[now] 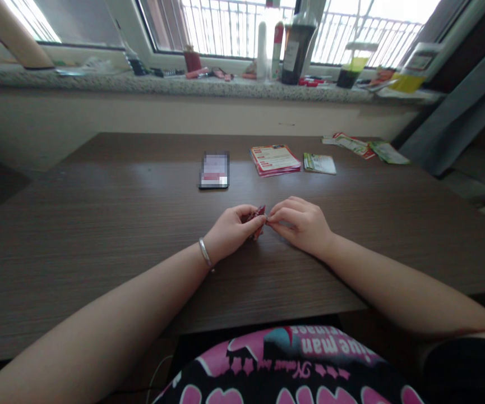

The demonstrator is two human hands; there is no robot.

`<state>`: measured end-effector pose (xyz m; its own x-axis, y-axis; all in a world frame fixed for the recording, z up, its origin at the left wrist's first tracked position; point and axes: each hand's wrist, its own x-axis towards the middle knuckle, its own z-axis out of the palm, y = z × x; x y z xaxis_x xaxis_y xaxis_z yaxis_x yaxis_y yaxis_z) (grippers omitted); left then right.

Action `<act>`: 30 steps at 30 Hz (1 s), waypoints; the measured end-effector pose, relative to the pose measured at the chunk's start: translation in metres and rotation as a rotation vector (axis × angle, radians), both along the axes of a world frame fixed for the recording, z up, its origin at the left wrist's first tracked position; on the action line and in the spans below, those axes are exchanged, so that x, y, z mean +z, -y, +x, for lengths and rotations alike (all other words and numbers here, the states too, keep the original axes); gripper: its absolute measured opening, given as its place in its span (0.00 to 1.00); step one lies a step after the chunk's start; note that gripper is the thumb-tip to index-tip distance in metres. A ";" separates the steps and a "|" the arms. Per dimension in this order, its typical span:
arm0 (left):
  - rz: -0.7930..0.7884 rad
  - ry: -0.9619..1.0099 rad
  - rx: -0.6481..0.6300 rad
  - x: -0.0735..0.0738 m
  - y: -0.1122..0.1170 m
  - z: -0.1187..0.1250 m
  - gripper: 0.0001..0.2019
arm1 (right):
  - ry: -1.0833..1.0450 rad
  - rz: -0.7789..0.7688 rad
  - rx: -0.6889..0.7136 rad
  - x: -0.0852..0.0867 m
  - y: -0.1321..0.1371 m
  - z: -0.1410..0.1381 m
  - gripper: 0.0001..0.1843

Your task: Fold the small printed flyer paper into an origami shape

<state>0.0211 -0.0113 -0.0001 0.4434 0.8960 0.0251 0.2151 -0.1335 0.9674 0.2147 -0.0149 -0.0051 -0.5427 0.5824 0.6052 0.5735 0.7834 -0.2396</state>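
Note:
My left hand [239,229], with a silver bracelet on its wrist, is closed round a small dark red, patterned piece [258,214]. Its exact kind is too small to tell, and my fingers cover part of it. Thumb and fingertips of my right hand [303,221] are pinched together right beside the red piece, at my left thumb tip. Whatever lies in that pinch is too small to make out. Both hands are just above or resting on the brown wooden table [141,219].
Beyond my hands lie a phone [215,170], a stack of printed cards [275,160] and a smaller stack [319,163]. Several wrappers [354,145] are at the back right. The stone windowsill [120,84] holds a dark bottle [298,50], jars and small items.

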 end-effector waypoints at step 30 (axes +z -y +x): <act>0.057 -0.006 0.063 -0.001 0.001 0.001 0.13 | -0.234 -0.307 -0.035 -0.006 0.000 -0.010 0.03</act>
